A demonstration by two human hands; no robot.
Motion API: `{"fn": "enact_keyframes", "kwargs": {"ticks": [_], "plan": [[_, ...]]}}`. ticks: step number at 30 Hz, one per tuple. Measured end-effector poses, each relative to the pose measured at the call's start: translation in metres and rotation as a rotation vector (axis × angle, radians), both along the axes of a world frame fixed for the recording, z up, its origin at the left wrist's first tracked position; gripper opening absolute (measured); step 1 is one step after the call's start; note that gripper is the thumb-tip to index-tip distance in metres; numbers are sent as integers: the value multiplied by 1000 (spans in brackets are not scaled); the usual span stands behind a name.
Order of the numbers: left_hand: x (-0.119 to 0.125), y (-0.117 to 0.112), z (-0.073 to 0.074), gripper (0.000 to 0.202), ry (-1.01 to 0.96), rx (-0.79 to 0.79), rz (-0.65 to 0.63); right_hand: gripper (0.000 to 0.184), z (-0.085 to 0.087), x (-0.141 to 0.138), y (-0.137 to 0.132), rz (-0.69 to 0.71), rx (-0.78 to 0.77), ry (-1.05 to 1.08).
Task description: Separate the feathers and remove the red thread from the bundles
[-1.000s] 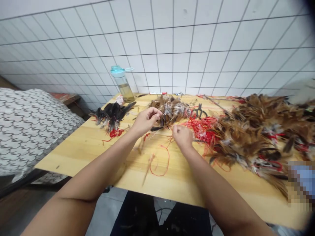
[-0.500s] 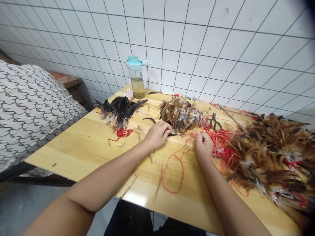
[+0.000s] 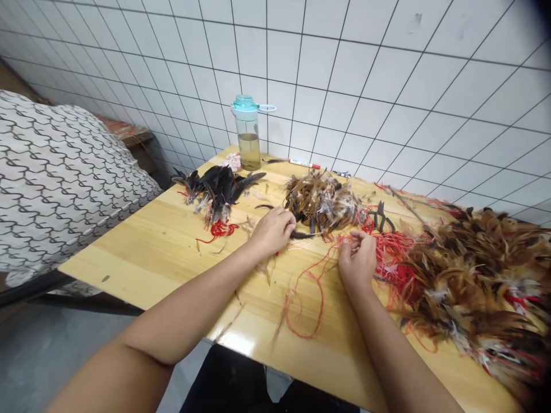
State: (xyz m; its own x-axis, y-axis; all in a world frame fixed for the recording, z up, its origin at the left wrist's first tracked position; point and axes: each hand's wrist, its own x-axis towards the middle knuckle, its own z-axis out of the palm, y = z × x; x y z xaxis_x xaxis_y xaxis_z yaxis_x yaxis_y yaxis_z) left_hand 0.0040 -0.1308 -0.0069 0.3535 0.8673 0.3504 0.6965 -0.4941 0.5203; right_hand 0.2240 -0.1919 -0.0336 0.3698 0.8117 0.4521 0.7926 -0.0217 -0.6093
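Note:
My left hand (image 3: 273, 230) is closed in a pinch near the middle of the table. A dark feather (image 3: 305, 234) points right from its fingertips. My right hand (image 3: 358, 258) rests to the right with its fingers loosely curled and slightly apart, and I see nothing held in it. It lies beside a tangle of red string (image 3: 394, 249). One loop of red string (image 3: 321, 298) trails on the table between my forearms. Just beyond both hands sits a pile of brown and white feathers (image 3: 322, 201).
Black feathers (image 3: 219, 189) tied with red string lie at the left. Black-handled pliers (image 3: 379, 218) are behind my right hand. A big heap of brown feathers (image 3: 477, 275) covers the right side. A water bottle (image 3: 248, 137) and a marker (image 3: 304, 164) stand and lie near the tiled wall.
My left hand has shifted slightly left, and more of the dark feather shows. The fingers of my right hand have loosened from a tighter curl. The view has turned a little left.

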Motion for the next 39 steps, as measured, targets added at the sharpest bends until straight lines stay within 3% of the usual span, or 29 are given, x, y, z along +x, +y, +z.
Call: {"fn": "enact_keyframes", "kwargs": {"ticks": [5, 10, 14, 19, 22, 28, 32, 39], "plan": [[-17, 10, 10, 14, 76, -72, 17, 25, -3, 2, 2, 33, 135, -89], [-33, 14, 19, 15, 231, -278, -116, 18, -2, -1, 1, 75, 246, -279], [-32, 8, 24, 12, 367, -426, -189, 12, -1, -3, 0, 126, 254, -391], [-23, 0, 30, 8, 451, -384, -168, 11, 0, -7, -2, 210, 235, -429], [-20, -1, 31, 8, 247, -426, -239, 12, 0, -12, -5, 312, 187, -368], [-9, -6, 25, 15, -343, -688, -405, 15, -2, -26, -13, 472, 69, -155], [1, -13, 18, 20, -462, -718, -386, 18, -1, -31, -15, 501, 90, -134], [13, -21, 12, 24, -533, -742, -369, 14, -3, -32, -15, 433, 194, -209]]}}
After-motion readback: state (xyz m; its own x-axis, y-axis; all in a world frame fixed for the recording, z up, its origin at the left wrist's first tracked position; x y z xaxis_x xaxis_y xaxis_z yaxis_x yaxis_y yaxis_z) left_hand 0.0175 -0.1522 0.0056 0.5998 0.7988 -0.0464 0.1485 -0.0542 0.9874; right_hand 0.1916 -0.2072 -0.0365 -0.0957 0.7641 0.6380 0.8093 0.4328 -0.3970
